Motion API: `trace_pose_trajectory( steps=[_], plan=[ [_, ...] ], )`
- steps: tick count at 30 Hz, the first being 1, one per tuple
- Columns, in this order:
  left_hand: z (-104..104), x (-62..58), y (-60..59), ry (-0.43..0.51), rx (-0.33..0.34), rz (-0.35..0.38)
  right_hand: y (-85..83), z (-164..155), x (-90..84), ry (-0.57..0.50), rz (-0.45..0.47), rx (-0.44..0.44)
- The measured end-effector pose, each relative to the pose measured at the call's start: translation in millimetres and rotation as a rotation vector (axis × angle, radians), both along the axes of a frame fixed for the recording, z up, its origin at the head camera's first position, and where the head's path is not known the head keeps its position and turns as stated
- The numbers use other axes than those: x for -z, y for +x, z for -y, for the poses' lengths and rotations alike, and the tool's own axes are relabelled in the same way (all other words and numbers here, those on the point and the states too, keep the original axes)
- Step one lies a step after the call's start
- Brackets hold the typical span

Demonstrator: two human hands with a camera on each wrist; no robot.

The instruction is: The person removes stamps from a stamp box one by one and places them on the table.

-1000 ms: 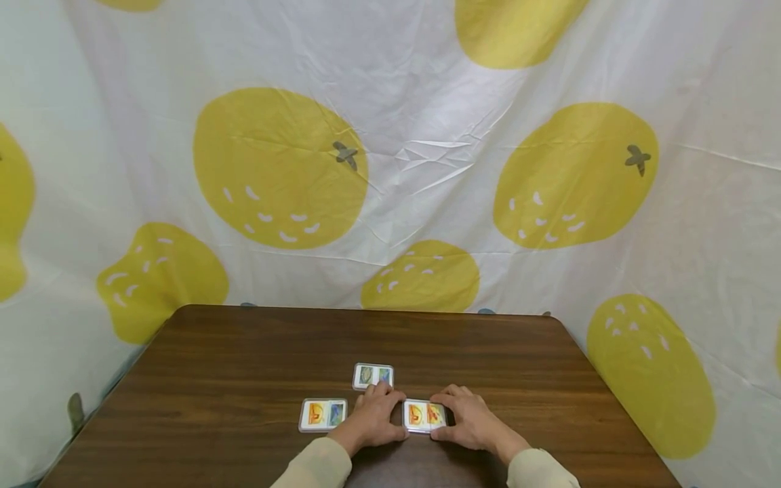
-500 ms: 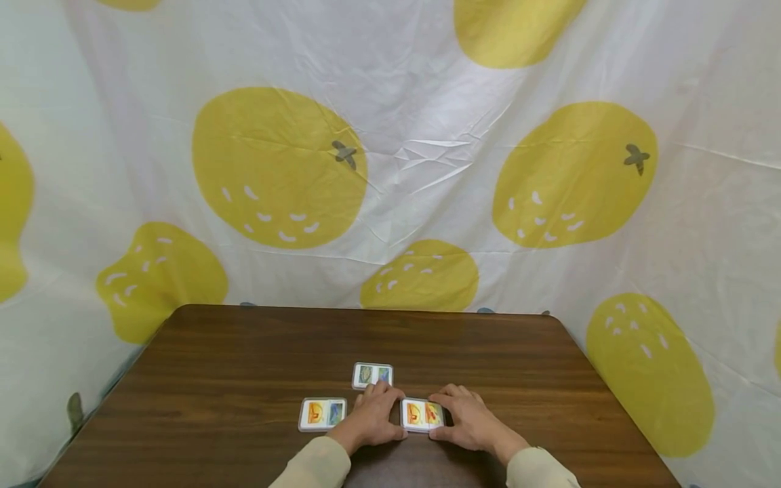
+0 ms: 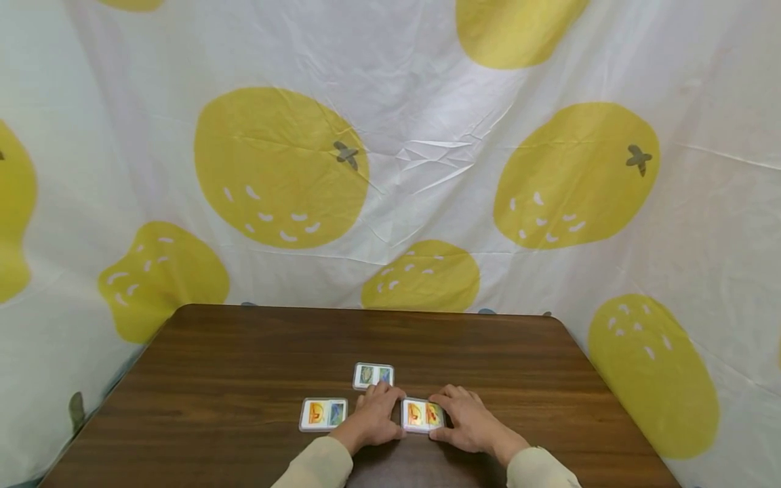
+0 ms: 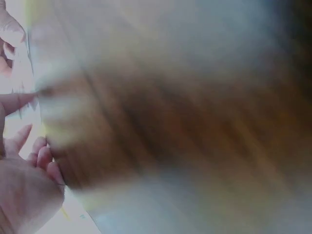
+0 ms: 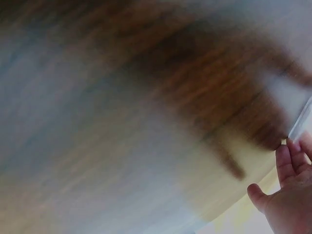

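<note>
Three flat cards in clear plastic cases, each with two small pictures, lie on the brown table. My right hand holds the case with two orange pictures at its right end, thumb at the near corner and index finger at the far one. At that case's left edge, the thumb and index finger of my left hand stand spread, touching or very near its corners. In the left wrist view, fingers of my left hand show at the left. The right wrist view has fingers of my right hand by a case edge.
Left of my left hand lies a case with one orange and one blue picture. Another, with green and blue pictures, lies farther back beside the left fingertips. A curtain with yellow fruit hangs behind the brown table.
The orange-picture case and the fingertips at its edges have shifted very slightly left. The other two cases stay where they were.
</note>
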State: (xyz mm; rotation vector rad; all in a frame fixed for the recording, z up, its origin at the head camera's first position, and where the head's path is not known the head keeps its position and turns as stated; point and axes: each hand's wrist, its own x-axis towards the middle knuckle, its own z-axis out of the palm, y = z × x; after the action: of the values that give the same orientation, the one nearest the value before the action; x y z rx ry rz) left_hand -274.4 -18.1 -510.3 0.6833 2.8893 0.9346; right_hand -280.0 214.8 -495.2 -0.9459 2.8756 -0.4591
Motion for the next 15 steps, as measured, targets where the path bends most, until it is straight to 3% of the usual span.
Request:
trace_pose_trajectory(
  steps=[5,15],
  plan=[
    [2.0,-1.3,0.1,0.016,-0.018,-0.031,2.7,2.8,0.3,0.004,0.028,-0.001],
    [2.2,-4.9,-0.8,0.002,0.004,0.004,4.1,2.4,-0.6,-0.003,0.034,0.013]
  ],
)
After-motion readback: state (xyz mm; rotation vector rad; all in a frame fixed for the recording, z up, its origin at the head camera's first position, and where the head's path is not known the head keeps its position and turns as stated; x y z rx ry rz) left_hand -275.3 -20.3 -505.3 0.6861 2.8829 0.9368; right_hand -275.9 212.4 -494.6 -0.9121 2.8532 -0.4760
